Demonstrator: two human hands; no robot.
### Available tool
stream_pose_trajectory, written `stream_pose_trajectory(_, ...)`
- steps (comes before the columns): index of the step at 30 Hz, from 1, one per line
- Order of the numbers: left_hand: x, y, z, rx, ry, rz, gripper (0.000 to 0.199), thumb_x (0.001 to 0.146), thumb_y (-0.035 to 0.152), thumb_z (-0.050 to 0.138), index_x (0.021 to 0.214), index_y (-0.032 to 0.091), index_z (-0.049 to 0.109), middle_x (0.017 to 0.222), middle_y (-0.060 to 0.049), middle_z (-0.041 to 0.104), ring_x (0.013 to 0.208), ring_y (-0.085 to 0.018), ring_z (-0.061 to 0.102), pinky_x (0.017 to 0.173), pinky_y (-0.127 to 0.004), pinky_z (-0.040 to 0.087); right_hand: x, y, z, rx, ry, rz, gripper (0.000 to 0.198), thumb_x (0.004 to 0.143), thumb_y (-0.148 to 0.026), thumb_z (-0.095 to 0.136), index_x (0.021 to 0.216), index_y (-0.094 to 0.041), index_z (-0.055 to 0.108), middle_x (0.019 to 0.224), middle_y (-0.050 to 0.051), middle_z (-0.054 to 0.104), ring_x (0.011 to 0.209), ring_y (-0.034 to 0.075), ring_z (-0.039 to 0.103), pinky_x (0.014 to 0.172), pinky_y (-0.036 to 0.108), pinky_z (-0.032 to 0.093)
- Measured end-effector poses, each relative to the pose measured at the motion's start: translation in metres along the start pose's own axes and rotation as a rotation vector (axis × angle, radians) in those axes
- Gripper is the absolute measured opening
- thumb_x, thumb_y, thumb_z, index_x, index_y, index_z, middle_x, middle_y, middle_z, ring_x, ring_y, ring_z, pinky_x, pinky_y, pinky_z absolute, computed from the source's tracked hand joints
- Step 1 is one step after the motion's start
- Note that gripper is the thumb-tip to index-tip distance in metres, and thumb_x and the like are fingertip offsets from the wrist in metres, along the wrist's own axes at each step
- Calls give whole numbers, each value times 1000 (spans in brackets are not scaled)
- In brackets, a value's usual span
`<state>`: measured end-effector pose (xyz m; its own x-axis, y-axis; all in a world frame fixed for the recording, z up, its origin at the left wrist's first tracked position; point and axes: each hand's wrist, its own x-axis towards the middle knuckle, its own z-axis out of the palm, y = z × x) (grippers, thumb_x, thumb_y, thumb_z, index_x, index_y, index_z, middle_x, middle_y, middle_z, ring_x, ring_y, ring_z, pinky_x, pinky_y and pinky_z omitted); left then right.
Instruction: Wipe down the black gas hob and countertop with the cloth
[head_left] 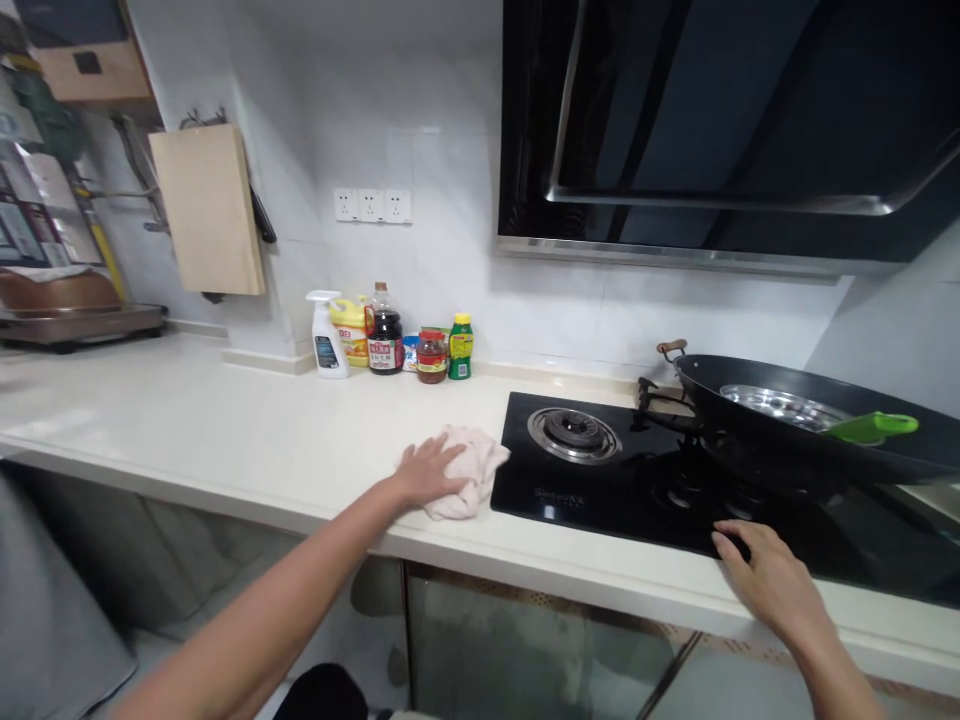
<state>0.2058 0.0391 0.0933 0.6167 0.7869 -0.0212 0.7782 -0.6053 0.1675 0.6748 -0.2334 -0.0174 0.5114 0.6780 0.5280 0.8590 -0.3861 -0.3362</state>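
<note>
My left hand [433,472] is pressed palm down on a crumpled pale pink cloth [474,470], gripping it against the white countertop [300,430]. The cloth lies just left of the black gas cooktop [570,490], its right corner touching the cooktop's edge. At the cooktop's front edge, my right hand [769,575] rests with fingers loosely bent and thumb apart, holding nothing. Right of the left burner [575,434], a large black wok [757,420] sits on the cooktop. Inside it are a perforated metal steamer plate [780,406] and a green-handled utensil [874,428].
Along the wall stand a white spray bottle [328,340], a yellow jug [350,330], a dark sauce bottle [385,345], a red-lidded jar [431,358] and a green bottle [460,348]. A range hood [705,130] overhangs the cooktop. A cutting board [210,215] hangs at left.
</note>
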Motion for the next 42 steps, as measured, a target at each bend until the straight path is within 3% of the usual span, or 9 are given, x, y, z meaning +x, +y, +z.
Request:
stream_pose_trajectory(4, -31, -24, -5, 53, 101, -59, 71, 92, 61, 50, 150, 19, 52, 164, -21, 37, 152, -39, 33, 121, -60, 22, -1, 0, 1, 11, 3, -4, 52, 91, -60, 37, 107, -24, 71, 121, 11, 68, 113, 32, 65, 98, 50, 52)
stream_pose_trajectory(9, -83, 12, 36, 40, 330, 141, 51, 93, 55, 54, 133, 26, 67, 154, -15, 52, 139, -35, 49, 114, -51, 38, -2, 3, 2, 92, 22, 6, 52, 92, -62, 41, 109, -24, 71, 122, 11, 68, 115, 32, 63, 101, 51, 49)
stream_pose_trajectory(14, -108, 87, 84, 29, 582, 444, 51, 88, 41, 65, 137, 26, 61, 151, -17, 51, 133, -39, 49, 107, -60, 39, -1, 0, -4, 274, 108, 62, 54, 88, -65, 45, 104, -22, 72, 120, 14, 68, 121, 32, 59, 101, 49, 49)
stream_pose_trajectory(17, -98, 136, 92, 14, 506, 547, 66, 83, 38, 72, 146, 30, 51, 154, -14, 48, 135, -39, 46, 108, -59, 38, -2, -9, -11, 366, 149, 113, 55, 87, -68, 46, 102, -23, 73, 122, 14, 68, 121, 31, 59, 98, 46, 51)
stream_pose_trajectory(21, -70, 212, 90, 66, 354, 706, 85, 85, 50, 71, 158, 31, 32, 158, -13, 43, 135, -37, 45, 107, -55, 38, -4, -21, -23, 458, 144, 188, 58, 90, -68, 42, 105, -22, 74, 125, 13, 67, 125, 29, 57, 110, 46, 44)
stream_pose_trajectory(27, -27, 340, 108, 314, 248, 779, 100, 70, 52, 82, 152, 11, 43, 153, -26, 45, 135, -51, 42, 108, -61, 31, -2, -11, -30, 596, 29, 252, 67, 98, -68, 24, 119, -25, 71, 140, 10, 61, 136, 27, 51, 121, 48, 34)
stream_pose_trajectory(30, -11, 374, 125, 275, 300, 787, 86, 73, 46, 78, 148, 13, 50, 153, -23, 45, 137, -53, 39, 106, -65, 30, 2, 8, -28, 699, -21, 287, 72, 98, -71, 21, 123, -26, 70, 141, 9, 63, 138, 26, 50, 121, 46, 34)
stream_pose_trajectory(36, -9, 360, 141, 244, 422, 793, 65, 81, 39, 70, 140, 16, 56, 143, -24, 53, 131, -48, 48, 99, -60, 35, 4, 24, -22, 597, -81, 275, 73, 99, -70, 19, 128, -23, 67, 140, 10, 64, 136, 29, 53, 120, 47, 34)
stream_pose_trajectory(42, -35, 281, 118, 264, 466, 770, 56, 89, 42, 65, 138, 18, 53, 127, -22, 61, 120, -41, 56, 92, -51, 40, -5, 12, -17, 306, -66, 153, 71, 98, -68, 23, 123, -21, 70, 138, 14, 63, 138, 35, 50, 121, 53, 31)
